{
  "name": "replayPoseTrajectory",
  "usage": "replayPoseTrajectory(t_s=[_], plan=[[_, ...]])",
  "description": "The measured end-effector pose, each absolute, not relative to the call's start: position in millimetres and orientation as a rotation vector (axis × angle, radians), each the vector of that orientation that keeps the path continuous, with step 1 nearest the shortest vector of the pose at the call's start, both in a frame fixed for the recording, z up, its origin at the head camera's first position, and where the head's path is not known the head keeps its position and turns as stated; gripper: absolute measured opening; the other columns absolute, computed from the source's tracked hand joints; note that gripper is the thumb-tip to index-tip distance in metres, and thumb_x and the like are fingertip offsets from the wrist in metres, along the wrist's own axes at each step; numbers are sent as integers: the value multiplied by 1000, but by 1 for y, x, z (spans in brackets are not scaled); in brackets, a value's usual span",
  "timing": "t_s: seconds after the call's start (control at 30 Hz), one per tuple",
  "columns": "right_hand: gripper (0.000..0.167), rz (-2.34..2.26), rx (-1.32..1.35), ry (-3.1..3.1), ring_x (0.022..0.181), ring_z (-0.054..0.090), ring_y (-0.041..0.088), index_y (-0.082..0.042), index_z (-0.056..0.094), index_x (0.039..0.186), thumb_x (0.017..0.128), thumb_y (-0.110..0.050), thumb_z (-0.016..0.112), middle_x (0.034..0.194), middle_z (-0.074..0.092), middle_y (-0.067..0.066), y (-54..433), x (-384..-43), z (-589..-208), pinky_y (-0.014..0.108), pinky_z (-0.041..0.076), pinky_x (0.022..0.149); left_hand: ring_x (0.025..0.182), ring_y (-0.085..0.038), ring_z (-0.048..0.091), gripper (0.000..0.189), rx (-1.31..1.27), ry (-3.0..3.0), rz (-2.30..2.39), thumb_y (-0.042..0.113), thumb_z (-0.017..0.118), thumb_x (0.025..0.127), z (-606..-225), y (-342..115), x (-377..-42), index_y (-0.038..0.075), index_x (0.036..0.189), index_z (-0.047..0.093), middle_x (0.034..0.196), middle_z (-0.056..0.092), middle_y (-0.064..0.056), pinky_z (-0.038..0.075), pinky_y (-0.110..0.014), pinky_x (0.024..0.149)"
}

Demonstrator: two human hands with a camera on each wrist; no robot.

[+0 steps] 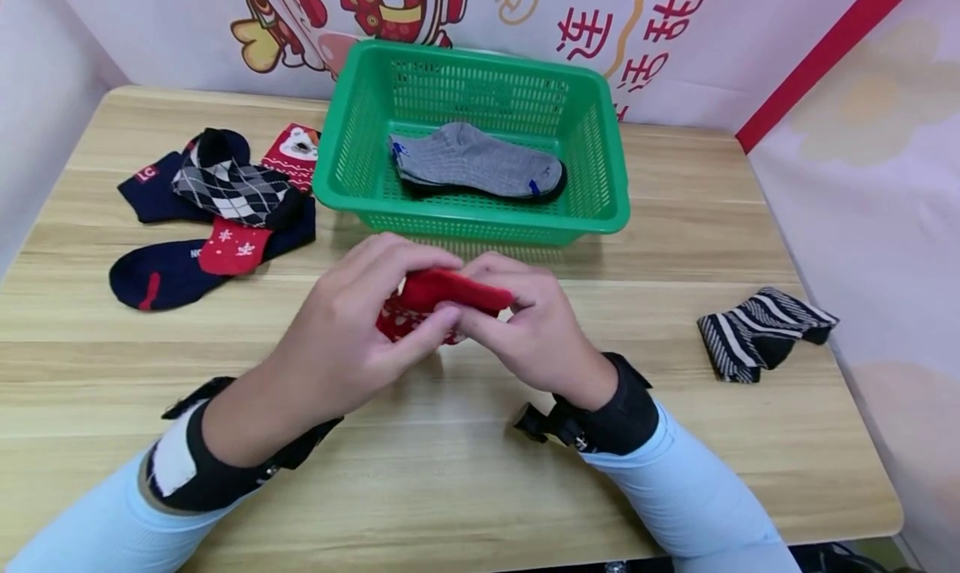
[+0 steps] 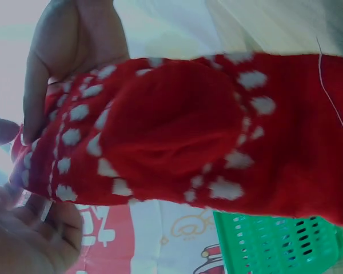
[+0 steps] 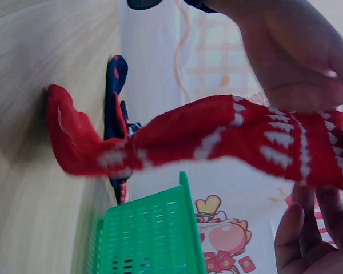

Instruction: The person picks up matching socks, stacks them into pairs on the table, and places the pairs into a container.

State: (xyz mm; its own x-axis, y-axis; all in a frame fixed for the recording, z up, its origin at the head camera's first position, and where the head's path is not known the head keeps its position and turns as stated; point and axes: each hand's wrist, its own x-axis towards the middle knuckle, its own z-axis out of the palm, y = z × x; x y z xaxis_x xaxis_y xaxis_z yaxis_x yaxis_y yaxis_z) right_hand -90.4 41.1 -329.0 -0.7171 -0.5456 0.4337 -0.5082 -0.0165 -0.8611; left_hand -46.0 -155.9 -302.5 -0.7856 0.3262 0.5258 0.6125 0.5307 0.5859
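A red sock with white patterns (image 2: 171, 120) is held up between both hands above the table, in front of the green basket. My left hand (image 1: 352, 314) grips it near the opening, fingers behind and thumb in front. My right hand (image 1: 528, 319) pinches the same edge from the other side, the thumbs close together. In the right wrist view the red sock (image 3: 183, 134) hangs away from the hands, its toe end close to the tabletop. The head view shows mainly its folded red top, the rest hidden by the hands.
The green basket (image 1: 341, 193) at the back holds grey socks (image 1: 476, 164) over something dark. To its left lie navy socks (image 1: 161, 264), a black-and-white argyle sock (image 1: 236, 191) and red socks with snowflakes and a bear (image 1: 234, 246). Black-and-white striped socks (image 1: 757, 331) lie at the right edge.
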Motion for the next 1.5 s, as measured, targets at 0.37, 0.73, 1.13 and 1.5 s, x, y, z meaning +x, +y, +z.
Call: replayPoseTrajectory(t_s=[0.37,0.73,1.13,1.5], plan=[[6,-2011,-1035,2178,89,62,24,3,76,86,88,-2,73,91,66,10,55,-88,-312,34,58,66,112,-17,64,63,-662,-2726,-1690,19,81,85,-307,-154,-57,15,139,49,129,64,-1,60,-36,85],[26,-1990,-845,2290,82,71,24,1,71,114,91,-11,72,99,73,11,68,-89,-301,37,61,71,100,-13,69,48,-740,-2930,-1803,24,77,88,-315,-153,-58,13,130,57,117,70,1,59,-29,82],[19,-1400,-756,2683,75,62,17,-5,67,111,94,-13,69,92,69,4,92,-111,-295,27,54,61,109,-15,64,54,-764,-3065,-1625,29,73,92,-317,-162,-63,17,139,50,125,65,1,59,-33,85],[54,-1127,-1452,2656,141,42,22,-9,57,137,89,-24,76,148,49,9,77,-105,-301,43,34,118,94,-7,67,34,-956,-3025,-1459,28,74,91,-318,-159,-60,20,121,61,106,71,6,58,-25,77]])
